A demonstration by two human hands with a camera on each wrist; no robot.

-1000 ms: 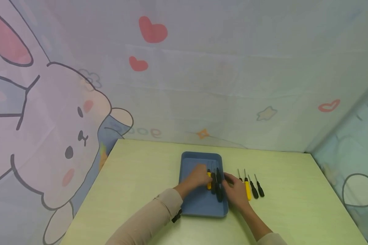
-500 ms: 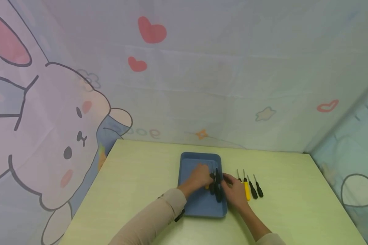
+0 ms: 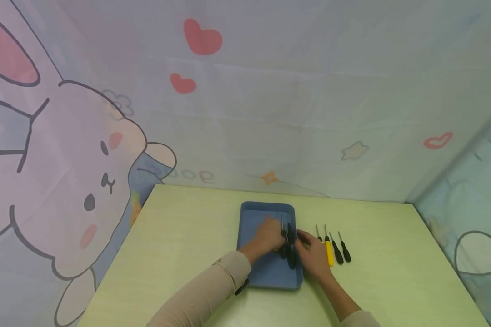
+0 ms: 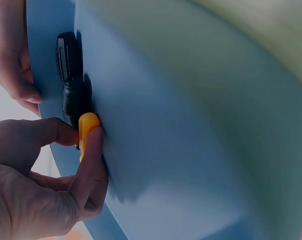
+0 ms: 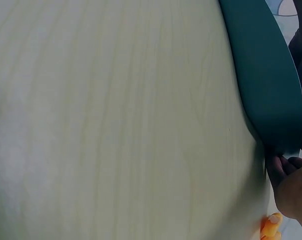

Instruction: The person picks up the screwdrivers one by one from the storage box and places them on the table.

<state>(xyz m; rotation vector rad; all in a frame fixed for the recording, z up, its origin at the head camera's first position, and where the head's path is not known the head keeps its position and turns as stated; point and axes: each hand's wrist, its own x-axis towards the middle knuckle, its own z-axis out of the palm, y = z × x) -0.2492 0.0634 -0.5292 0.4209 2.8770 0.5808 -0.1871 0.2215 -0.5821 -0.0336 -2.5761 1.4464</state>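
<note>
A blue tray (image 3: pixel 272 279) lies on the table, with several screwdrivers side by side along its right part. My left hand (image 3: pixel 268 235) is inside the tray; in the left wrist view its thumb and fingers pinch the yellow handle of a screwdriver (image 4: pixel 88 122). Black-handled screwdrivers (image 3: pixel 291 258) lie just right of that hand. At the tray's right wall, my right hand (image 3: pixel 314 256) grips the rim, its fingertips partly hidden in the right wrist view. The shaft of the yellow screwdriver is mostly covered by the left hand.
Right of the right hand, several more screwdrivers lie on the light table (image 3: pixel 393 272), among them one with a yellow handle (image 3: pixel 329 253) and one with a black handle (image 3: pixel 345 252). A printed cloth (image 3: pixel 294 113) hangs behind the table.
My left hand has shifted slightly right over the yellow-handled screwdriver, which it now mostly covers in the head view. The right hand stays at the tray's rim.
</note>
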